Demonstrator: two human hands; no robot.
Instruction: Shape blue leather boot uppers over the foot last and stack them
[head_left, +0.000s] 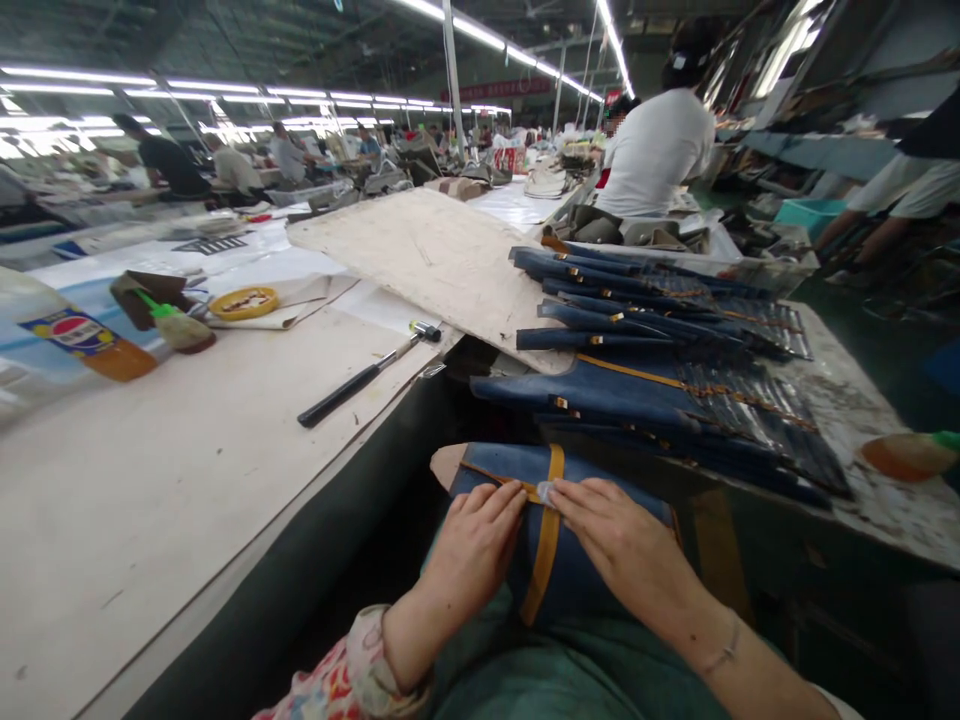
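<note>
Blue denim panel (pixel 499 465) sits beneath the left hand (pixel 476 545) and right hand (pixel 626 545), both spread flat, gripping nothing, fingertips (pixel 517 497) pressing a clear tab (pixel 545 491) (on the tan strap (pixel 543 560)); uneven pressure could skew it.

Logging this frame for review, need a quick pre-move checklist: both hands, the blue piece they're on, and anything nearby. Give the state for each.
1. Both hands on the work: ok. The left hand and right hand rest on the blue piece.
2. Fingertips meet at the small clear tab on the tan strap: ok.
3. Tab pinched by the right hand: cannot tell, the grip is hidden under the fingers.
4. Stack of blue pieces apart from both hands: ok, it lies ahead.
5. Hammer untouched: ok, it lies off to the left.
</note>
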